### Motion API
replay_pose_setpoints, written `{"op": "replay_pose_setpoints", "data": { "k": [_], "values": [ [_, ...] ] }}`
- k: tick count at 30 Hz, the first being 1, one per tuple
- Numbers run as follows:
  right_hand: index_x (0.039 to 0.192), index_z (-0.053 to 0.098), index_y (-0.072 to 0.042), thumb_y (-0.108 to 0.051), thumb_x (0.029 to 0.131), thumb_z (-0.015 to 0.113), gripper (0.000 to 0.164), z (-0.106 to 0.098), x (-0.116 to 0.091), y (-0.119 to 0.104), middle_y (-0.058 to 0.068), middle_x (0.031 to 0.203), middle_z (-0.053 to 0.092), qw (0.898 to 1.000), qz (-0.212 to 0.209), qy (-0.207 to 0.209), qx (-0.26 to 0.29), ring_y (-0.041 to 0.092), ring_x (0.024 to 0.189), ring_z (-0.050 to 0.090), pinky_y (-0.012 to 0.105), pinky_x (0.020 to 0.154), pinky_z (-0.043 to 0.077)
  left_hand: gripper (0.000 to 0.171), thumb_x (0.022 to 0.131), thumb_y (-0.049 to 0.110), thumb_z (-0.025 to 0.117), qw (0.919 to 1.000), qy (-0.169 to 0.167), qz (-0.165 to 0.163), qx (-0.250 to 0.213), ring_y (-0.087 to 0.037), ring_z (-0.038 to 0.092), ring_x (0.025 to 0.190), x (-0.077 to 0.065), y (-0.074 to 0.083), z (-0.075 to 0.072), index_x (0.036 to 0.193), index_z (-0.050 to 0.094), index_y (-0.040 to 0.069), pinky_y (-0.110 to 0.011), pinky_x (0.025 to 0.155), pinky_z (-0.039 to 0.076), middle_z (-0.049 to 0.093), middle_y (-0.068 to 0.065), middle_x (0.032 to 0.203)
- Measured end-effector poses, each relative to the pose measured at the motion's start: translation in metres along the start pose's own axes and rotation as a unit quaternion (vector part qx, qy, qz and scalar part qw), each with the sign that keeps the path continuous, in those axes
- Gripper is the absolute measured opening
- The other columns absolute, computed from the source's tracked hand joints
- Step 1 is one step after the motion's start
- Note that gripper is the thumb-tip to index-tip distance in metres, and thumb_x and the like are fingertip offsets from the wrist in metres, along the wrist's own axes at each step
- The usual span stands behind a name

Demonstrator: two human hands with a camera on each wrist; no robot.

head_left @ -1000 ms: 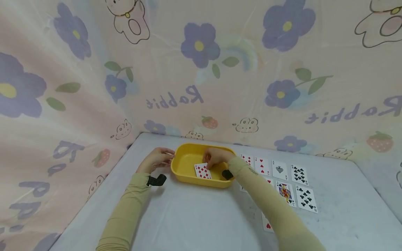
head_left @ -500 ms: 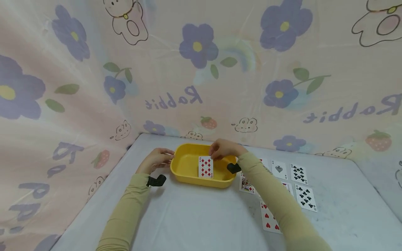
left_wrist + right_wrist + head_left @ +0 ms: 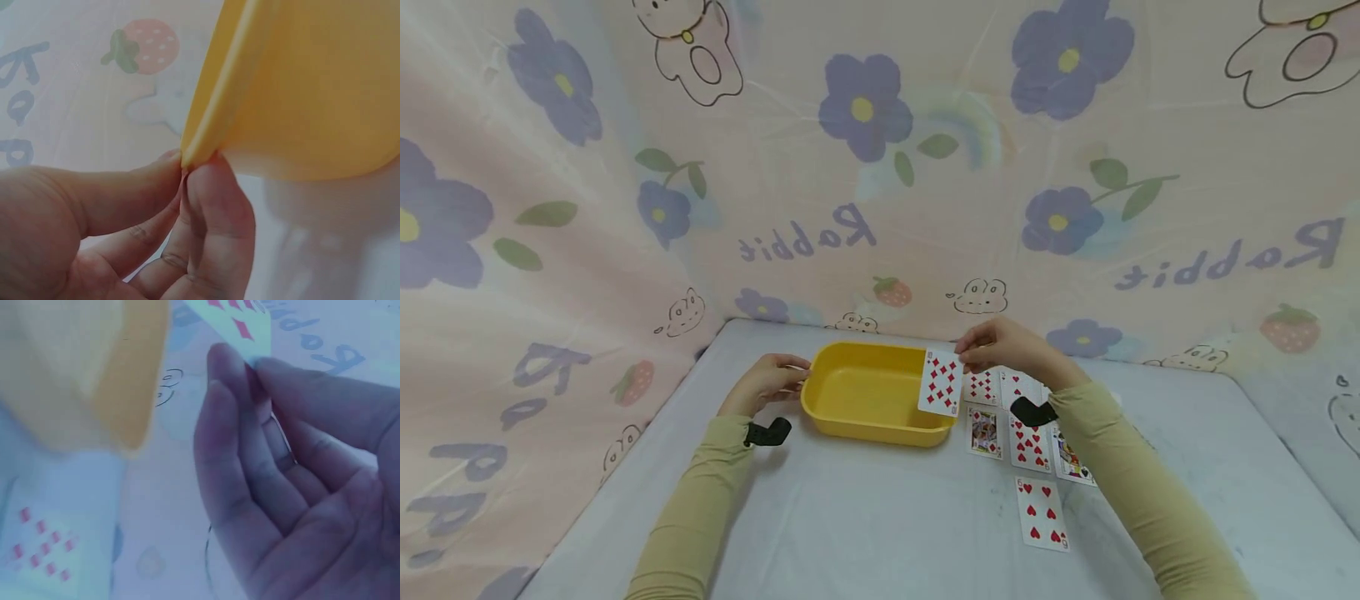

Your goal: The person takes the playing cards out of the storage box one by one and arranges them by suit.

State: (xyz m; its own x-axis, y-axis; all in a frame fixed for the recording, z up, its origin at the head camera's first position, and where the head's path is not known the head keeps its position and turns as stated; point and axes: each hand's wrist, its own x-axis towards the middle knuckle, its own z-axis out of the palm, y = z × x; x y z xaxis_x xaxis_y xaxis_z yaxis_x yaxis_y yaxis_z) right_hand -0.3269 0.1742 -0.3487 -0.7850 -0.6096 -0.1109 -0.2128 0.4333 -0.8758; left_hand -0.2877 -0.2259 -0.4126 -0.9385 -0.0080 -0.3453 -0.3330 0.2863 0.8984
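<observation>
My left hand pinches the left rim of a yellow plastic basin; the left wrist view shows thumb and fingers on the rim. With thumb and fingertips, my right hand holds a playing card by its upper right corner. Red diamonds cover this card, which looks like a ten. It overlaps the basin's right end in the head view. Only the card's lower tip shows in the right wrist view. No cards show inside the basin.
Face-up cards lie in rows right of the basin: a diamond card, a red face card, a heart card and a six of hearts. A jack is partly under the right sleeve. Patterned curtains stand behind and left.
My right hand has lifted the diamond card out of the basin and carried it rightward to the basin's right end. The left hand stays on the rim.
</observation>
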Motion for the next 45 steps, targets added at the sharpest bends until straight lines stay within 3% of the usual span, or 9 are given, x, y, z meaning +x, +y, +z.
{"op": "replay_pose_setpoints", "data": {
  "k": [4, 9, 12, 16, 26, 33, 45],
  "values": [
    [0.105, 0.065, 0.006, -0.011, 0.092, 0.065, 0.021, 0.002, -0.032, 0.018, 0.019, 0.09, 0.067, 1.0, 0.017, -0.005, 0.022, 0.027, 0.081, 0.066, 0.039, 0.077, 0.056, 0.033, 0.094, 0.013, 0.062, 1.0, 0.004, -0.003, 0.004, -0.022, 0.061, 0.082, 0.001, -0.001, 0.001, 0.123, 0.057, -0.001, -0.03, 0.073, 0.056, 0.062, -0.015, 0.104],
    [0.102, 0.065, 0.007, -0.012, 0.09, 0.067, 0.022, 0.012, -0.065, 0.041, 0.016, 0.084, 0.067, 0.998, 0.042, -0.012, 0.042, 0.03, 0.077, 0.066, 0.045, 0.076, 0.056, 0.033, 0.095, 0.013, 0.061, 1.0, -0.001, 0.004, 0.009, -0.022, 0.06, 0.082, 0.001, -0.001, 0.0, 0.124, 0.057, -0.002, -0.03, 0.074, 0.056, 0.061, -0.016, 0.104],
    [0.101, 0.065, 0.008, -0.01, 0.09, 0.067, 0.021, 0.02, -0.08, 0.053, 0.016, 0.084, 0.067, 0.997, 0.053, -0.022, 0.052, 0.03, 0.075, 0.066, 0.047, 0.075, 0.056, 0.032, 0.095, 0.013, 0.06, 0.9999, -0.001, 0.007, 0.007, -0.022, 0.06, 0.082, 0.001, -0.001, -0.001, 0.124, 0.057, -0.001, -0.03, 0.074, 0.056, 0.06, -0.015, 0.104],
    [0.099, 0.066, 0.008, -0.009, 0.089, 0.068, 0.019, 0.034, -0.094, 0.067, 0.015, 0.085, 0.068, 0.996, 0.065, -0.028, 0.059, 0.026, 0.074, 0.066, 0.04, 0.071, 0.057, 0.032, 0.095, 0.012, 0.06, 0.9999, -0.002, 0.011, 0.011, -0.022, 0.059, 0.081, 0.001, -0.002, -0.001, 0.124, 0.057, -0.002, -0.03, 0.074, 0.056, 0.06, -0.015, 0.103],
    [0.092, 0.068, 0.006, -0.006, 0.085, 0.071, 0.014, 0.056, -0.102, 0.088, 0.014, 0.075, 0.067, 0.997, 0.064, -0.021, 0.041, 0.022, 0.067, 0.066, 0.035, 0.062, 0.058, 0.031, 0.095, 0.011, 0.06, 0.9999, -0.006, 0.014, 0.007, -0.022, 0.06, 0.079, 0.001, -0.003, -0.001, 0.123, 0.057, -0.003, -0.03, 0.073, 0.056, 0.062, -0.016, 0.101],
    [0.088, 0.069, 0.004, -0.003, 0.084, 0.071, 0.008, 0.062, -0.098, 0.089, 0.01, 0.073, 0.066, 0.999, 0.049, 0.004, -0.004, 0.023, 0.064, 0.065, 0.035, 0.056, 0.057, 0.034, 0.095, 0.012, 0.06, 0.9996, -0.013, 0.025, 0.005, -0.02, 0.059, 0.078, -0.001, -0.001, -0.001, 0.125, 0.055, -0.004, -0.03, 0.073, 0.056, 0.061, -0.014, 0.099],
    [0.088, 0.068, 0.004, -0.004, 0.084, 0.071, 0.009, 0.066, -0.101, 0.083, 0.009, 0.072, 0.065, 0.998, 0.054, 0.011, -0.011, 0.023, 0.061, 0.064, 0.034, 0.055, 0.057, 0.034, 0.095, 0.012, 0.061, 0.9997, -0.012, 0.018, 0.006, -0.021, 0.059, 0.08, 0.0, -0.002, -0.001, 0.124, 0.056, -0.004, -0.029, 0.073, 0.056, 0.061, -0.015, 0.101]
  ]
}}
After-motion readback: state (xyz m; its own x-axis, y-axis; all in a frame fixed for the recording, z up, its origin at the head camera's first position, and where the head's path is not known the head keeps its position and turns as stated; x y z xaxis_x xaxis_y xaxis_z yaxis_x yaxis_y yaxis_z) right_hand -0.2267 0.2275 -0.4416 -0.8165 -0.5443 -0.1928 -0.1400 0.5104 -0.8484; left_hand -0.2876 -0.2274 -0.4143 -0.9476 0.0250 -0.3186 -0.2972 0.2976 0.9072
